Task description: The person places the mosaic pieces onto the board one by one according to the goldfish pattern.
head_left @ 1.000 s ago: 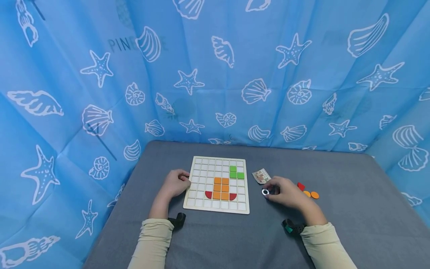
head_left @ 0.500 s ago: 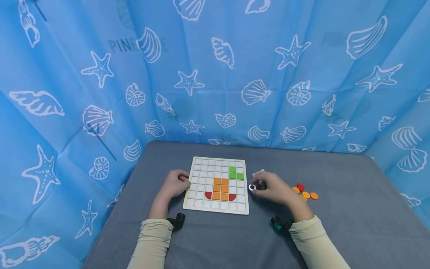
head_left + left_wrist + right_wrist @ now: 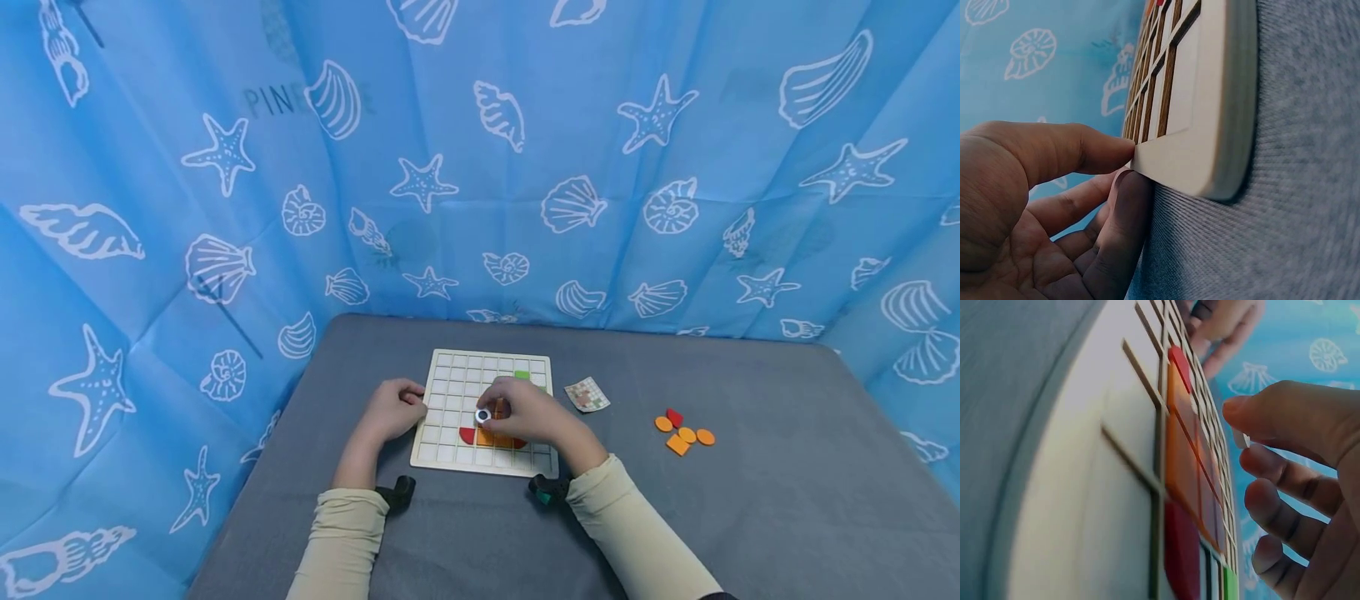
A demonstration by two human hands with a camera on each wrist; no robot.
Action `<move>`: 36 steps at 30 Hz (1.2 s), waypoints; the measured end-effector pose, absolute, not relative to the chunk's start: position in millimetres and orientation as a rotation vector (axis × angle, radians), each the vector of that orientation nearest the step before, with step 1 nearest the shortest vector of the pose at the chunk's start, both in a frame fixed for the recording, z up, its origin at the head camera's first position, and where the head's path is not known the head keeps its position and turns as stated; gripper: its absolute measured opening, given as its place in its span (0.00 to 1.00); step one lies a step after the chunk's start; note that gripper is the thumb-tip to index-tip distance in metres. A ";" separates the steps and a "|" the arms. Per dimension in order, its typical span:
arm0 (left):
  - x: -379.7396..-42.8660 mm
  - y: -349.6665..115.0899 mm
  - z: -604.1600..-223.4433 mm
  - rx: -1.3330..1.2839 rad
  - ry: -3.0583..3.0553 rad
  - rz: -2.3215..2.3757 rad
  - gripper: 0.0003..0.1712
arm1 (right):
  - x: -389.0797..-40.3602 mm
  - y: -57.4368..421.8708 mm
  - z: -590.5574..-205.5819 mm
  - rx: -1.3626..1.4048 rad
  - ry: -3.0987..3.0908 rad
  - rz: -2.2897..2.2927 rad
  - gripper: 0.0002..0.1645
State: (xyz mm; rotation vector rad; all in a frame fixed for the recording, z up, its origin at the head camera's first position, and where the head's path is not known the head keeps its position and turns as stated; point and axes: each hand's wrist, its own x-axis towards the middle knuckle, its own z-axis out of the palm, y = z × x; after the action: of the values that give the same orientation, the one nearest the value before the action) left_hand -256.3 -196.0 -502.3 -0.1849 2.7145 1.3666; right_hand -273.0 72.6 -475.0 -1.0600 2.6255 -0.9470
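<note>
A white disc with a dark centre point(image 3: 483, 415) is pinched between thumb and forefinger of my right hand point(image 3: 528, 412), held over the middle of the grid board point(image 3: 453, 387). In the right wrist view, the disc point(image 3: 1241, 437) is seen edge-on, apart from the board's surface. My left hand point(image 3: 392, 412) grips the board's left edge, thumb on its rim and a finger against its side, as the left wrist view shows. Orange square tiles point(image 3: 486, 438) lie in the grid, flanked by red curved tiles point(image 3: 467, 435). A green tile point(image 3: 522, 375) shows behind my right hand, which hides others.
Right of the board lies a small pattern card point(image 3: 587, 395). Further right, several loose pieces lie on the grey table: orange discs point(image 3: 705, 437), an orange square point(image 3: 678, 446) and a red piece point(image 3: 674, 418). A blue shell-print curtain point(image 3: 480, 192) hangs behind the table.
My right hand has carried the white disc leftward from beside the card to over the board, uncovering the card and loose pieces. My left hand has stayed at the board's edge.
</note>
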 end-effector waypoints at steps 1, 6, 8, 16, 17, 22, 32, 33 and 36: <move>-256.4 -196.1 -502.5 -0.184 2.715 1.368 0.18 | -273.2 68.0 -475.3 -1.062 2.631 -0.936 0.09; -256.5 -197.0 -503.0 -0.177 2.718 1.373 0.18 | -274.4 51.3 -477.6 -1.027 2.661 -0.881 0.09; -256.5 -196.9 -502.4 -0.174 2.716 1.374 0.18 | -275.1 48.5 -477.9 -1.006 2.658 -0.872 0.09; -257.3 -197.3 -503.0 -0.166 2.735 1.368 0.17 | -279.6 45.2 -483.4 -0.999 2.669 -0.823 0.08; -257.2 -197.3 -503.5 -0.166 2.735 1.367 0.17 | -280.0 44.8 -483.6 -0.999 2.667 -0.821 0.08; -257.2 -196.8 -503.1 -0.175 2.730 1.370 0.17 | -280.4 42.9 -483.2 -0.986 2.672 -0.815 0.10; -257.7 -196.4 -502.3 -0.179 2.734 1.361 0.17 | -279.4 41.7 -481.6 -0.960 2.667 -0.816 0.07; -257.6 -196.4 -502.2 -0.178 2.734 1.360 0.17 | -279.4 41.6 -481.6 -0.961 2.667 -0.815 0.07; -257.6 -196.4 -502.1 -0.179 2.733 1.361 0.17 | -279.6 41.1 -481.8 -0.967 2.666 -0.808 0.06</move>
State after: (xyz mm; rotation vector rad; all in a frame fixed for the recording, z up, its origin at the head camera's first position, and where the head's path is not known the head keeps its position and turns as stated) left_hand -257.6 -196.4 -502.1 -0.1792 2.7331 1.3612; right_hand -279.6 41.1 -481.8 -0.9669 2.6664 -0.8083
